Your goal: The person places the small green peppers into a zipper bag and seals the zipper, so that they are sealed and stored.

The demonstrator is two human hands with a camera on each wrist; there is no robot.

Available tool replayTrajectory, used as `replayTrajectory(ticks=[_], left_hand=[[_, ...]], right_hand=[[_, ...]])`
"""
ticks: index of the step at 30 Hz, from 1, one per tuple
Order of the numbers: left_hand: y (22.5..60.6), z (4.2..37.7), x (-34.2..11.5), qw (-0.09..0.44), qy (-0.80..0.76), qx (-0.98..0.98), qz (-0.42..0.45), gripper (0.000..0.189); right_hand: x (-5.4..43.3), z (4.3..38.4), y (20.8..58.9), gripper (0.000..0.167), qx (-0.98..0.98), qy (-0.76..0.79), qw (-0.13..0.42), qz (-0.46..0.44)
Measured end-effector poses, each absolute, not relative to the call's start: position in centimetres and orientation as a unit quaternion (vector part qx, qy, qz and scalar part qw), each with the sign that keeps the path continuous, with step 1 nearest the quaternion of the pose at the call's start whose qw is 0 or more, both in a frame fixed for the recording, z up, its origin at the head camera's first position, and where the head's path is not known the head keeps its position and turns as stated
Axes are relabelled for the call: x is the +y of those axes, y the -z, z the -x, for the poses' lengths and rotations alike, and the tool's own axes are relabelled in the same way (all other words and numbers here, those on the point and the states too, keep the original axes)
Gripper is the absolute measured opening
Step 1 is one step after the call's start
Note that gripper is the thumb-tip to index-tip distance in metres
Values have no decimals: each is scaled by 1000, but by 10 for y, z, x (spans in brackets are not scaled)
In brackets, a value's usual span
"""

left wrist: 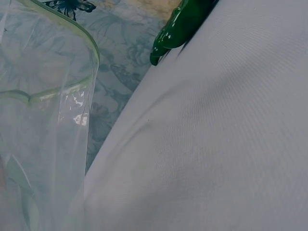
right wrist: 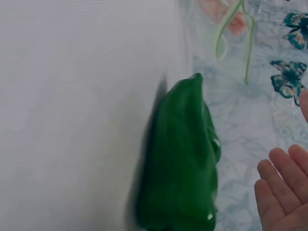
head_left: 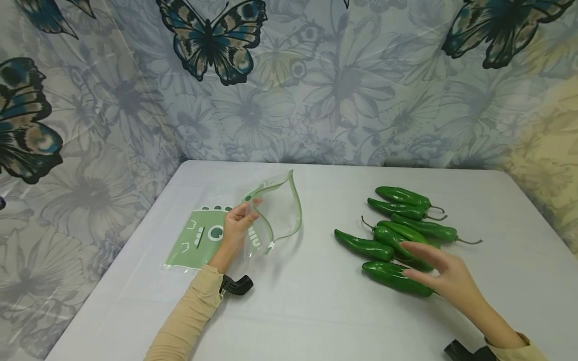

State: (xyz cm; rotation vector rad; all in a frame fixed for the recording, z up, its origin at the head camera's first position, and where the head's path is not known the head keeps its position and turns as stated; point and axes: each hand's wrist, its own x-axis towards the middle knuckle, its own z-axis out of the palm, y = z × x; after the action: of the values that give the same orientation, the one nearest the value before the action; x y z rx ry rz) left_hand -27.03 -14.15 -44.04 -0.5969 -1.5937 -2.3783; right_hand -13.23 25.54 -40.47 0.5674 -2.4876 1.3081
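My left hand [head_left: 235,228] grips the edge of a clear zip bag [head_left: 289,235] with a green zip strip, and the bag's mouth gapes toward the right. A printed green panel with a cartoon face [head_left: 203,250] shows on the bag's left part. My right hand [head_left: 447,271] hovers over the nearest green pepper [head_left: 393,277], fingers and thumb spread apart with nothing held. Several more green peppers [head_left: 363,245] lie in a loose group beyond it. In the right wrist view, one green pepper [right wrist: 180,163] lies beside the right hand's fingers [right wrist: 288,183].
A white-covered table [head_left: 307,321] carries everything. Behind it hangs a cloth [head_left: 352,100] printed with flowers and butterflies. Black wrist devices [head_left: 237,285] sit at both wrists. Pepper stems [head_left: 469,242] point mostly to the right.
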Motion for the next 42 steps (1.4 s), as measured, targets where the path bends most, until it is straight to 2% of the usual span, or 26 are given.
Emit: replayTrajectory(ticks=[7,15,23,35,42], left_hand=[[437,267,-150,128,808,-541,195,29],[437,267,-148,117,819,-527,196,28],[439,268,-145,114,820,-526,195,31],[441,268,-138,102,820,-532,186,30],[439,270,-137,103,826,-520,191,27]], right_hand=[[262,128,414,49,-869,-447,125,-170],[277,120,430,50,-867,-456,113,-163],[285,116,440,44,-885,-436,98,-132],[292,109,454,47,-911,-385,117,-95],[294,110,458,52,-903,-390,135,-118]])
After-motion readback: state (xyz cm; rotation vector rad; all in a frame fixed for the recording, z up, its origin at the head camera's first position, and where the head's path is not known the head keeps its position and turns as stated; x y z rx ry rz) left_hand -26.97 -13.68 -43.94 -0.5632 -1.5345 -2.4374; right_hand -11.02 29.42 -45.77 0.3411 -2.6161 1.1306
